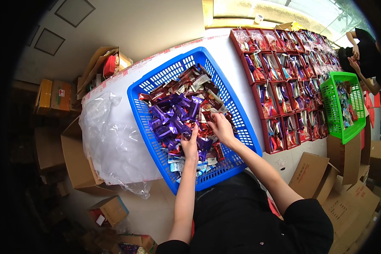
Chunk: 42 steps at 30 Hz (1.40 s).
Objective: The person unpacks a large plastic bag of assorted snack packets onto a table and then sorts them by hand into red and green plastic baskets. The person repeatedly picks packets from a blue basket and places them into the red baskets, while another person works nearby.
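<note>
A blue plastic basket [241, 104] with slotted walls stands before me, heaped with small wrapped packets. Purple foil packets [168, 117] fill its middle, brown packets [158, 92] lie at the far side, and blue-and-white sachets [177, 166] are nearest me. My left hand [190, 146] is over the heap, thumb raised, gripping a purple packet [186, 130]. To its right my right hand [221, 128] pinches a dark red packet [207, 116] between its fingertips. The undersides of both hands are hidden.
Red compartment boxes [268, 117] filled with wrapped sweets stand on the white table [231, 50] to the right. Beyond them are a green basket [343, 136] and a person [368, 54] in black. Clear plastic sheeting [104, 136] drapes leftward. Cardboard boxes [308, 174] flank the table.
</note>
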Motion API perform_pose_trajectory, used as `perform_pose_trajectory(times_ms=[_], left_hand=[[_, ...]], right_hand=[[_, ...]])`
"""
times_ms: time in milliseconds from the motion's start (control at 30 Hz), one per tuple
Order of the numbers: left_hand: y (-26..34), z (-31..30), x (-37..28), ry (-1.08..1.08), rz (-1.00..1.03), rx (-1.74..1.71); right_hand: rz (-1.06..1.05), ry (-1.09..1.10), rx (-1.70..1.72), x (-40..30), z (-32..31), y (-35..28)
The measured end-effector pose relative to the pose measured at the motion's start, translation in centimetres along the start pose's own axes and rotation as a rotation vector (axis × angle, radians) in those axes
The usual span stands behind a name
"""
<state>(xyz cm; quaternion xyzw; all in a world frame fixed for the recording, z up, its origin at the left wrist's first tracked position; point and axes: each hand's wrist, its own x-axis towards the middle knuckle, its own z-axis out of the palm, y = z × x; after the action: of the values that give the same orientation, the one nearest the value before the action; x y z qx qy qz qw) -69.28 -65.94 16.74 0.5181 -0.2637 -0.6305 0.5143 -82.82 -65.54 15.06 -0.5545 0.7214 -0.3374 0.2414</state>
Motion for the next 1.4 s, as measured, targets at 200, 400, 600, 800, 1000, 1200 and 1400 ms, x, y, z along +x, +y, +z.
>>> perform_pose_trajectory(times_ms=[200,400,600,800,1000,1200,1400], left_hand=[[0.4,-0.1,-1.3,-0.121,-0.117,-0.078],[1.3,-1.9,-1.8,-0.019,-0.097,-0.106],[2.4,-1.7,-2.7,0.008,-0.166,-0.269],[2.5,-2.2,-2.9,0.020,-0.199,-0.509],[4.4,-3.4,-3.6,0.144,-0.165,-0.579],[5.1,-6.0,-3.9,0.188,-0.013,-0.635],[6.4,-6.5,-4.2,0.232,0.080,-0.613]], right_hand=[[-0.277,-0.230,0.420,-3.6,-2.5,-5.3],[0.235,-0.370,0.639,-2.8,-3.4,-3.0],[-0.092,-0.117,0.058,0.4,-1.0,0.6],[-0.104,-0.242,0.034,1.5,-1.3,-0.3],[0.030,-0.311,0.081,-0.3,-4.8,0.1],[0.102,-0.359,0.064,-2.1,-5.7,1.9],[-0.046,-0.531,-0.034,-2.9,-5.6,1.5]])
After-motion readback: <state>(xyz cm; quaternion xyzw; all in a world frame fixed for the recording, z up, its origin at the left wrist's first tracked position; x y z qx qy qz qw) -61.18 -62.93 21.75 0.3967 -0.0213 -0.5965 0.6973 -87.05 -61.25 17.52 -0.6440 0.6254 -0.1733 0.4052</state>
